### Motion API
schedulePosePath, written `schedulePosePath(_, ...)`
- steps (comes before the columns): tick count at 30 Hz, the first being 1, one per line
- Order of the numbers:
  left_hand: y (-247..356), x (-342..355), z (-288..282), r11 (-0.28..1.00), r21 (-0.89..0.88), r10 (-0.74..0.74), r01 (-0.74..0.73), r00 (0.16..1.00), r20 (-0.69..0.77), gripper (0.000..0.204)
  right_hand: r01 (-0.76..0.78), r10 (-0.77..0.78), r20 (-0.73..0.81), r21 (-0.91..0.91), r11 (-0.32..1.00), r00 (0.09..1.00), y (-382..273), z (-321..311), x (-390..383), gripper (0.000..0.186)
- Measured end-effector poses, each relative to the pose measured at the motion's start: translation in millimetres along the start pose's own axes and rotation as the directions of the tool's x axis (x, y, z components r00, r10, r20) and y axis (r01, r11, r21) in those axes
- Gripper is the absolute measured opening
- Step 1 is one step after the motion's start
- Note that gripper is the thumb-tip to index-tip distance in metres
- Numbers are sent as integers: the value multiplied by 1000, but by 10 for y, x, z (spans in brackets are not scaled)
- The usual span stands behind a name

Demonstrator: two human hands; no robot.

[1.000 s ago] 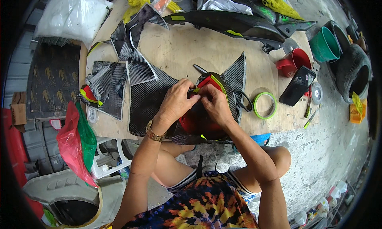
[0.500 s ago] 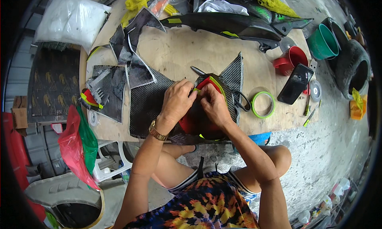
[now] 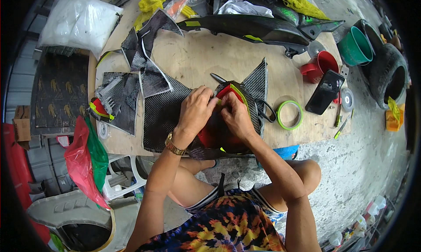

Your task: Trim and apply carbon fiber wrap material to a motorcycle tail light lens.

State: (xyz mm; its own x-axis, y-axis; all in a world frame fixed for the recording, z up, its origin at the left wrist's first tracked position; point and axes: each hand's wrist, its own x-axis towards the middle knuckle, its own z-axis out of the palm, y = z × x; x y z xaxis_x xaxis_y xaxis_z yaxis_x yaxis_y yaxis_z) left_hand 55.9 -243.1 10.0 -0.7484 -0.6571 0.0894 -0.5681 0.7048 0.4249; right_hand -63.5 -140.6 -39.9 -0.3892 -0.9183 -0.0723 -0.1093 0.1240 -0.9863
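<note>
A red part [image 3: 224,91] edged with yellow-green tape [image 3: 240,93] and partly wrapped in black carbon-fibre cloth [image 3: 163,116] lies at the near edge of the table. My left hand [image 3: 196,109], with a gold watch on its wrist, pinches at the part's upper left rim, where a bit of yellow-green tape shows at the fingertips. Close beside it, my right hand [image 3: 237,116] is closed with bent fingers at the same taped rim; its fingertips are partly hidden. Scissors [image 3: 266,111] with black handles lie just right of the part, partly covered by cloth.
A green tape roll [image 3: 290,115], a phone [image 3: 325,92] and a red mug [image 3: 325,64] stand to the right. Cut carbon cloth pieces [image 3: 120,98] and a smaller red taped part [image 3: 100,108] lie left. A long black panel [image 3: 245,27] spans the back.
Both hands stay at the taped rim with almost no movement. The view has shifted very slightly.
</note>
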Motion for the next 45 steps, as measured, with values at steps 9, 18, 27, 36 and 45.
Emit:
schedulePosePath(9, -156, 33, -427, 970, -202, -158, 135, 982, -101, 61, 179, -217, -171, -211, 961, 961, -653, -794, -418, 27)
schedulePosePath(18, -283, 87, -502, 766, -623, -191, 157, 982, 12, 42, 64, -103, 29, -934, 352, 994, -70, -1359, -963, 31)
schedulePosePath(27, -31, -36, -642, 832, -548, -21, -87, 982, -187, 13, 61, -234, -119, -766, 640, 965, -442, -1359, -972, 17)
schedulePosePath(36, 374, -121, -677, 730, -606, 215, -316, 948, -235, 26, 303, -300, 77, -433, 849, 951, -847, -722, -738, 24)
schedulePosePath(45, 173, -90, -851, 456, -832, -53, -316, 923, -380, 18, 661, -534, 393, -509, 551, 748, -1540, -447, -141, 17)
